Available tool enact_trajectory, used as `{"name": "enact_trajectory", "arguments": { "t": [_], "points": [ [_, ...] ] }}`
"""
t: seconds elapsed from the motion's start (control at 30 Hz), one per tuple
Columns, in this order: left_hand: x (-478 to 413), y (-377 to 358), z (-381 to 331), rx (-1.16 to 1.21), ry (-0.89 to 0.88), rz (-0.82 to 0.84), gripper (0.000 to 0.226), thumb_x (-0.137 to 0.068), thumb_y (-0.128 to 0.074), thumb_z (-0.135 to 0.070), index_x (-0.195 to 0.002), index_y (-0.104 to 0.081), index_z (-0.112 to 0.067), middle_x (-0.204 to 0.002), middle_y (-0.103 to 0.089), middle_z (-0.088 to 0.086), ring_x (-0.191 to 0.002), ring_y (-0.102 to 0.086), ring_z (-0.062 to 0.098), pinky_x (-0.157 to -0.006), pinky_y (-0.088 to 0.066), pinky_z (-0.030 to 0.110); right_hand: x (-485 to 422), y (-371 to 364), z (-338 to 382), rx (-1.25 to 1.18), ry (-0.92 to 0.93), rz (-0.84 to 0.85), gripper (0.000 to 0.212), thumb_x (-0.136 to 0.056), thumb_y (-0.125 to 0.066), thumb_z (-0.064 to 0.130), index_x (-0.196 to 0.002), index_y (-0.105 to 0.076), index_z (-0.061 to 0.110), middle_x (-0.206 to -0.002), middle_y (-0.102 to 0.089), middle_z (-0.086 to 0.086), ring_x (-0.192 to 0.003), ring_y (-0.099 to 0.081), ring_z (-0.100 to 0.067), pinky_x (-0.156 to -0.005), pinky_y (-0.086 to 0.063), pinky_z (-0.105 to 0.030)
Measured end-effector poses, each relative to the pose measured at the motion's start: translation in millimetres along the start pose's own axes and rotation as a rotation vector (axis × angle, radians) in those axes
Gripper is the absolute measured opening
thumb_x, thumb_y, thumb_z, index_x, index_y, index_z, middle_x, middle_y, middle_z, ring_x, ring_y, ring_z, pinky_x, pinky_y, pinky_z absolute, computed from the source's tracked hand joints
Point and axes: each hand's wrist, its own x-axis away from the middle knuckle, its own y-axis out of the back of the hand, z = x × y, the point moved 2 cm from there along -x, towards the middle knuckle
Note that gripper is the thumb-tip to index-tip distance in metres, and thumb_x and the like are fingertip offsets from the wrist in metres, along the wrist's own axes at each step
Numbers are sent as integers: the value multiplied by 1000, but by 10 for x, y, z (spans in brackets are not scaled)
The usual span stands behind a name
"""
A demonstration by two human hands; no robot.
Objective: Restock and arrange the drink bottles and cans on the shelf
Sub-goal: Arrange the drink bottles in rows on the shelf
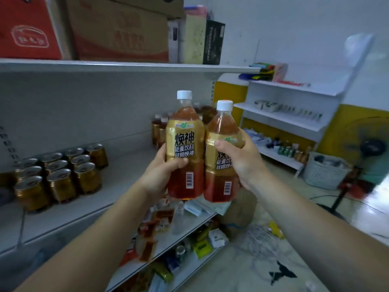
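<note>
At the centre of the view, the left hand (163, 172) is wrapped around the lower label of a tea-coloured bottle (185, 144), thumb across the front and fingers behind, holding it upright in the air. Just at its 3 o'clock side, the right hand (237, 159) grips a second bottle (221, 165) of the same kind around the upper label, thumb pointing toward 9 o'clock; this bottle tilts slightly and sits a little lower. The two bottles touch along their sides, both with white caps, gold labels with black Chinese lettering and a barcode near the base. Behind them, toward 12 o'clock, a cluster of matching bottles (160, 129) stands at the far end of the grey shelf (117, 175). Out at 9 o'clock on that same shelf, a block of gold cans (61, 171) stands in rows with silver tops, well apart from the bottles. At 11 o'clock, cardboard boxes (117, 28) rest on the upper shelf board (126, 67). Below the hands, toward 6 o'clock, lower shelves (185, 230) hold blurred packets and small goods. At 2 o'clock, a white shelf unit (294, 114) stands against a yellow and white wall, and at 3 o'clock a pale basket (325, 171) sits on the floor beside a standing fan (370, 148).
</note>
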Motion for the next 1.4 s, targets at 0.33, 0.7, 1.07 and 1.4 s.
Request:
{"name": "enact_trajectory", "arguments": {
  "t": [0.33,0.7,1.07,1.4],
  "points": [
    [-1047,-402,507,-249,-137,-255,59,-51,-80,-31,-100,-51,-48,-95,-70,-17,-86,-66,1,-70,-49,23,-829,1045,-415,20,-73,-281,81,-41,-82,54,-114,-48,39,-104,-66,6,-90,-68,-16,-80,-56,-44],
    [-2259,-169,849,-304,-240,-479,65,-49,-78,-48,-108,-51,-42,-99,-68,-18,-90,-63,-5,-76,-47,24,-2313,1252,-1218,54,-169,-295,84,-36,-80,57,-110,-46,37,-102,-63,9,-92,-64,-15,-77,-52,-38],
    [-2678,-505,1357,-376,-232,-747,84,-45,-80,-44,-119,-41,-33,-109,-60,-14,-96,-60,-8,-77,-46,20,-3427,1392,-2009,124,-201,-62,95,-51,-85,43,-133,-39,25,-107,-60,8,-99,-60,-16,-82,-48,-37],
    [-3234,-1247,2032,-376,-74,-997,98,-47,-84,-42,-128,-30,-37,-117,-54,-9,-106,-56,8,-88,-48,34,-3949,1785,-2324,159,-95,171,66,-63,-86,32,-107,-38,41,-95,-56,20,-77,-56,12,-59,-38,-7]
  ]
}}
